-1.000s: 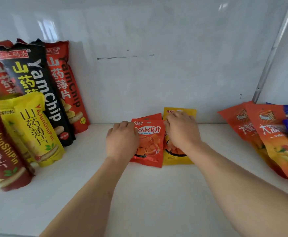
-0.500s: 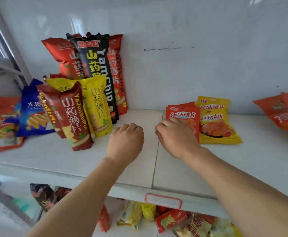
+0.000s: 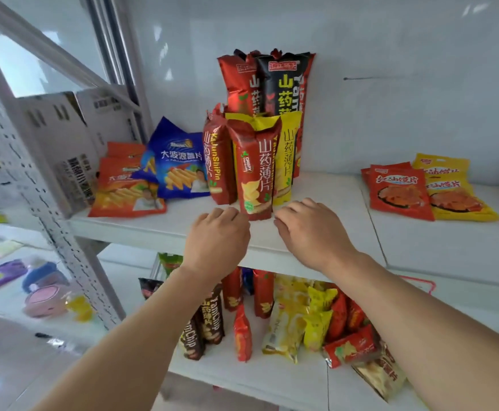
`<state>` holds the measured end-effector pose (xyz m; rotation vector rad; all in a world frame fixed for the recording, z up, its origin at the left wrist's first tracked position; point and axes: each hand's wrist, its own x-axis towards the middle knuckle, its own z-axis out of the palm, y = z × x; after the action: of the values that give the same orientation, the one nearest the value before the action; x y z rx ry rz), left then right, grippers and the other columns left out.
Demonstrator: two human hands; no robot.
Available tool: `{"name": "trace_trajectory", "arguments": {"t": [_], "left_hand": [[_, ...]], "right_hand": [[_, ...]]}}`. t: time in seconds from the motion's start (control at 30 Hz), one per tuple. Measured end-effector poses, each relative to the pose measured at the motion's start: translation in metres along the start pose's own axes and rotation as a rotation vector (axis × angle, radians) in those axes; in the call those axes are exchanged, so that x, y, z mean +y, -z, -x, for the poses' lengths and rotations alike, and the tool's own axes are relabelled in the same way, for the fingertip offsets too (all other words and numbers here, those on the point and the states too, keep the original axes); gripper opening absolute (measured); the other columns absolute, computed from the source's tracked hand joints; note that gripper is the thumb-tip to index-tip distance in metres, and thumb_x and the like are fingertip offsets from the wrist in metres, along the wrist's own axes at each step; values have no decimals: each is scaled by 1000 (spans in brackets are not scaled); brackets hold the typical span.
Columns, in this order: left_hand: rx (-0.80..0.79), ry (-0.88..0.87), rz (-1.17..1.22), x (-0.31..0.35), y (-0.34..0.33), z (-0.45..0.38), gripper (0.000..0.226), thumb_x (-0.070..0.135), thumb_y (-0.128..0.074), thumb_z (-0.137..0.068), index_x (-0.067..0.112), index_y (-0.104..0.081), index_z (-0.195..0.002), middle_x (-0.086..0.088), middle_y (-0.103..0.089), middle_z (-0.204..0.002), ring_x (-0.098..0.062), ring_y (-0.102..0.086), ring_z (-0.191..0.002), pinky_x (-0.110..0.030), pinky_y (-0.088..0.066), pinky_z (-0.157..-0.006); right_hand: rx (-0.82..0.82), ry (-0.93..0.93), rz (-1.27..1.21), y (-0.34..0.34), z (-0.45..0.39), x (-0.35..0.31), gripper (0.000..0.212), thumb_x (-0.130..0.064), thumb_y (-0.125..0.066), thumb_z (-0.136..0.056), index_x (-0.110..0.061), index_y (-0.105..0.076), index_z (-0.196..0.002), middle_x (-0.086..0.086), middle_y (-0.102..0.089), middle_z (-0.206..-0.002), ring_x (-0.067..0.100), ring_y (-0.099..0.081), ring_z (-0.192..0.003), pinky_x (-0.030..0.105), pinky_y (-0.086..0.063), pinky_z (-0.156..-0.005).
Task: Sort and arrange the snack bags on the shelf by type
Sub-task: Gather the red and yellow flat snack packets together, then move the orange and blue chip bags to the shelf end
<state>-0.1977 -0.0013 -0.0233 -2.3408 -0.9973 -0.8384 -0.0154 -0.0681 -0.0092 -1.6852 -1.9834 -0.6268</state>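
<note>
A: Item one, far left?
B: Orange bags point(image 3: 126, 188), lying flat at the shelf point(image 3: 316, 232) end. Flat suits them; they are wide and limp, so I judge they would not stand.

A: Next?
B: Blue bag point(image 3: 180, 167), propped on the orange ones, partly over them. Same picture on the front, other colour, so likely grouped as one type.

A: Middle lot?
B: Tall yam bags, upright. Front row: dark red bag point(image 3: 255, 170) foremost, a second red bag point(image 3: 217, 161) touching its left side, yellow bag point(image 3: 287, 161) on its right. Back row: black bag point(image 3: 284, 84) with red ones either side, close to the wall. Packed tight, I think, so each props the next.

A: Hands?
B: Left hand point(image 3: 217, 240) just left of the dark red bag's foot, fingers curled under, holding nothing. Right hand point(image 3: 310, 232) just right of it, fingers loosely bent and a little apart, also holding nothing. Whether either touches the bag, cannot tell. Placed to flank it, probably to take or straighten it.

A: Right end?
B: Red pouches point(image 3: 396, 188) and yellow pouches point(image 3: 453, 188), flat, each colour stacked, the red edge over the yellow. Well apart from the yam bags.

A: Below?
B: Lower shelf point(image 3: 242, 378), mixed bags in disorder.
</note>
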Motion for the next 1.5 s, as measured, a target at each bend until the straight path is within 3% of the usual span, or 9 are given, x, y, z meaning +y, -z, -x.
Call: {"name": "trace_trajectory", "arguments": {"t": [0.23,0.37,0.53,0.7,0.83,1.07,1.27,1.43,1.5], "left_hand": [[-6,137,-36,-68,10,17,14,19,-66,-91,15,-70,-79,-1,-70,-79,-26,-67,-74,-36,-51,-63],[4,226,-56,-109,0,12,13,18,-68,-89,13,-71,-78,-3,-69,-76,-29,-68,-72,-37,-52,-60],[-9,339,-75,-162,-22,-9,16,19,-64,-91,13,-68,-76,-2,-70,-79,-30,-67,-75,-35,-48,-58],[-31,510,-25,-210,-37,-34,19,24,-58,-95,13,-74,-96,-7,-72,-99,-35,-66,-91,-38,-48,-67],[-161,682,29,-249,-46,-52,34,35,-48,-101,20,-65,-127,-4,-63,-128,-30,-56,-119,-42,-49,-88],[-247,919,285,-324,-82,-82,55,44,-53,-96,16,-51,-144,-12,-52,-144,-34,-46,-133,-45,-42,-105],[-339,1019,607,-368,-126,-79,80,64,-56,-80,12,-49,-140,-16,-57,-138,-38,-53,-127,-52,-43,-108],[-223,1101,900,-377,-139,-74,51,37,-67,-83,26,-56,-131,-4,-68,-121,-27,-68,-105,-48,-56,-95],[-198,1099,940,-384,-148,-71,60,37,-66,-73,34,-54,-131,0,-70,-115,-25,-71,-98,-49,-59,-88]], "right_hand": [[-14,34,-97,-24,-47,-71,22,-27,-48,-102,-16,-67,-100,0,-69,-95,24,-58,-89,34,-41,-64],[-22,-16,-221,-54,-83,-92,26,-30,-43,-104,-18,-65,-112,-1,-67,-110,21,-57,-101,34,-47,-71],[-19,-120,-375,-100,-136,-106,22,-27,-45,-103,-17,-60,-115,1,-64,-110,23,-58,-99,34,-46,-68],[-45,-274,-580,-146,-189,-118,37,-31,-50,-101,-19,-49,-136,3,-52,-139,24,-45,-133,40,-46,-105],[-90,-424,-615,-174,-226,-122,46,-36,-52,-99,-19,-42,-141,7,-45,-143,26,-41,-135,47,-41,-109],[-69,-613,-594,-211,-285,-117,59,-38,-51,-99,-15,-35,-150,10,-29,-158,29,-29,-144,42,-29,-115],[-210,-838,-371,-233,-308,-114,71,-58,-44,-95,-26,-21,-154,11,-7,-165,37,-15,-148,55,-23,-117],[-250,-966,-344,-239,-320,-116,86,-73,-41,-89,-23,-17,-155,16,-14,-162,39,-22,-146,53,-23,-116],[-247,-995,-342,-236,-324,-115,91,-74,-45,-86,-19,-20,-154,17,-22,-160,39,-26,-144,51,-25,-115]]}}
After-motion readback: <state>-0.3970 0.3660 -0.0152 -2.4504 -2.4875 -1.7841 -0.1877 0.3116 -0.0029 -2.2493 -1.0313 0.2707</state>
